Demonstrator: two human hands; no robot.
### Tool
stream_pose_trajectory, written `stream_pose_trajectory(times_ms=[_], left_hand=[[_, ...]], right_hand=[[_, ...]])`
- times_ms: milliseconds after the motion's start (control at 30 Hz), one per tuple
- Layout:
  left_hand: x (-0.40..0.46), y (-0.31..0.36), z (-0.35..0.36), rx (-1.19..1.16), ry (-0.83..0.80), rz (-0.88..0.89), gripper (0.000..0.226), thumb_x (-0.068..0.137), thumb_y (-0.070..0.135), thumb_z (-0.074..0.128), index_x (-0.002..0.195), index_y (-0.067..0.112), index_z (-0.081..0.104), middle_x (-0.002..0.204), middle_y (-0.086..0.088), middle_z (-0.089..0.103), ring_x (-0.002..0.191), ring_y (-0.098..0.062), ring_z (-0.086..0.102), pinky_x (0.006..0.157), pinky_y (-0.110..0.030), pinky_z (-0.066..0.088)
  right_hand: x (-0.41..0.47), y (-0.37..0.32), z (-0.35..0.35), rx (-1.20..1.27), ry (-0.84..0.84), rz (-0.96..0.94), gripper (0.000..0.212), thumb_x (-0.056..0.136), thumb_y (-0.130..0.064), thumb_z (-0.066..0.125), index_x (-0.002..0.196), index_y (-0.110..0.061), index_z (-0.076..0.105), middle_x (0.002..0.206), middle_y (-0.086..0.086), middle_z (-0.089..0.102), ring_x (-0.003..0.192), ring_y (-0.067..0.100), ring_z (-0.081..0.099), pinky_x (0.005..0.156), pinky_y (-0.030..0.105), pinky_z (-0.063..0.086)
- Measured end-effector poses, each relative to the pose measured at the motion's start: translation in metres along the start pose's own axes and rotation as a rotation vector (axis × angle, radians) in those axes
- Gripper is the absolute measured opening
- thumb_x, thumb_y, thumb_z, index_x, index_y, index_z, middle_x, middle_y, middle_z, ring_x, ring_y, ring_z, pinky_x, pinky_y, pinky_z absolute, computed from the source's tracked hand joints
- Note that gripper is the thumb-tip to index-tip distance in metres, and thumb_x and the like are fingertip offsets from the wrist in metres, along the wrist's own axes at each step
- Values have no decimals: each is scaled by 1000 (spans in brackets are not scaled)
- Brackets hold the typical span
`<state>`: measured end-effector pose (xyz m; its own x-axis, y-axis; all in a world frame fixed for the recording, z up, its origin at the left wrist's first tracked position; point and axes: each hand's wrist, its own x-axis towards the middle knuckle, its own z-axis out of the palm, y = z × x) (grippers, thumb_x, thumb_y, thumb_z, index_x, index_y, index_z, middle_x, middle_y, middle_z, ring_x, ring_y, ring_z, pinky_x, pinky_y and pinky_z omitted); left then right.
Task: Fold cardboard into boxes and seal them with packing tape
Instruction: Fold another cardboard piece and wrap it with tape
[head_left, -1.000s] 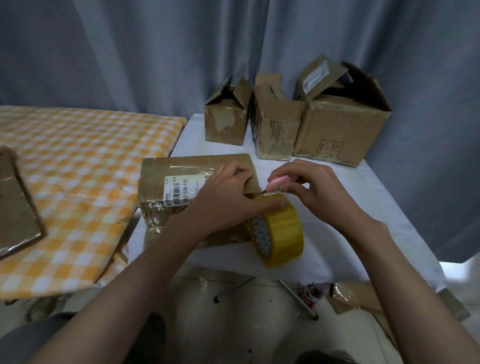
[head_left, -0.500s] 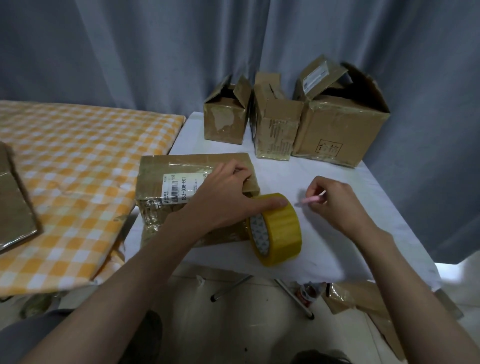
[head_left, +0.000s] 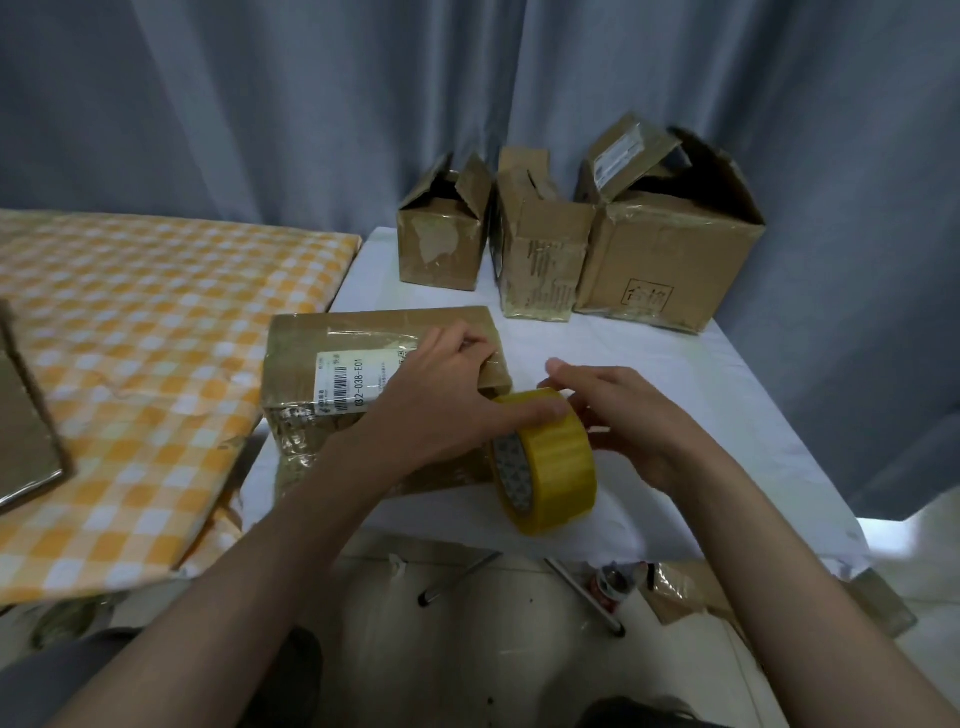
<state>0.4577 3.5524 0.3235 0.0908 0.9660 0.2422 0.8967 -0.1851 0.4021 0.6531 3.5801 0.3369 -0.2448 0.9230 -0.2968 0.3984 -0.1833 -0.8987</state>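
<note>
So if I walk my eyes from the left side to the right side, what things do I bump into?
Flat cardboard piece → checked yellow cloth → labelled box → yellow tape roll → big open box.

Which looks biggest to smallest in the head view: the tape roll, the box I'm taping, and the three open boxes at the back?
1. Taped box, though nearest
2. Right back box
3. Middle back box and left back box, too alike to rank
4. Tape roll
</note>
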Motion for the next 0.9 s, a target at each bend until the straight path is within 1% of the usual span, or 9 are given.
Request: stream_pose_trajectory(times_ms=[67,133,233,333,400,500,667,800,900], left_hand=[[-1,1,-1,13,6,8,114,56,101,31,135,21,51,128,12,41,115,-6,34,90,-27,36],[-2,2,-2,17,16,13,113,56,100,31,134,21,52,128,12,42,113,-6,34,88,-26,33],[-4,4,-4,30,50,30,106,59,99,34,127,20,57,124,12,44,110,-6,35,87,-25,33],[-4,7,-6,-20,95,28,93,73,92,30,117,18,64,118,9,49,109,-8,40,92,-30,40],[-2,7,-8,-96,101,4,77,86,80,26,109,19,68,114,9,51,109,-8,42,96,-34,41],[5,5,-10,-114,103,8,50,99,57,35,101,20,69,107,8,48,107,-8,42,91,-31,38],[16,-2,-7,-52,84,16,35,97,47,52,109,17,65,108,5,47,102,-8,40,82,-28,36],[22,-6,-5,-58,68,6,38,88,51,64,108,18,63,111,2,51,103,-12,45,84,-31,42],[24,-11,-4,-113,70,-1,37,83,51,70,102,20,63,109,2,52,102,-14,47,85,-34,46]], right_hand=[[-1,-4,8,41,-58,75,40,90,-50,67,106,-15,75,102,11,76,94,24,73,81,34,60],[-1,-6,13,117,-86,111,40,89,-44,69,112,-11,73,111,14,73,106,30,70,96,44,55],[-3,-8,18,201,-104,136,38,91,-33,68,119,-6,70,119,19,69,110,33,68,103,51,49],[-4,-8,20,260,-99,132,33,91,-28,69,116,-6,71,115,17,72,105,32,70,100,50,52],[-4,-9,21,280,-65,137,30,90,-27,69,112,-7,71,113,17,71,103,33,69,95,43,55],[-5,-12,22,327,-35,151,26,90,-20,69,110,-4,71,106,16,66,92,28,63,82,40,53],[-2,-15,24,359,-12,164,15,88,-17,72,99,-6,73,102,16,69,87,26,66,74,36,58],[0,-14,24,338,19,190,21,86,-18,75,101,-5,68,96,16,68,81,24,67,66,33,58],[0,-14,22,360,12,193,32,87,-18,75,112,0,66,99,17,67,86,26,65,71,35,56]])
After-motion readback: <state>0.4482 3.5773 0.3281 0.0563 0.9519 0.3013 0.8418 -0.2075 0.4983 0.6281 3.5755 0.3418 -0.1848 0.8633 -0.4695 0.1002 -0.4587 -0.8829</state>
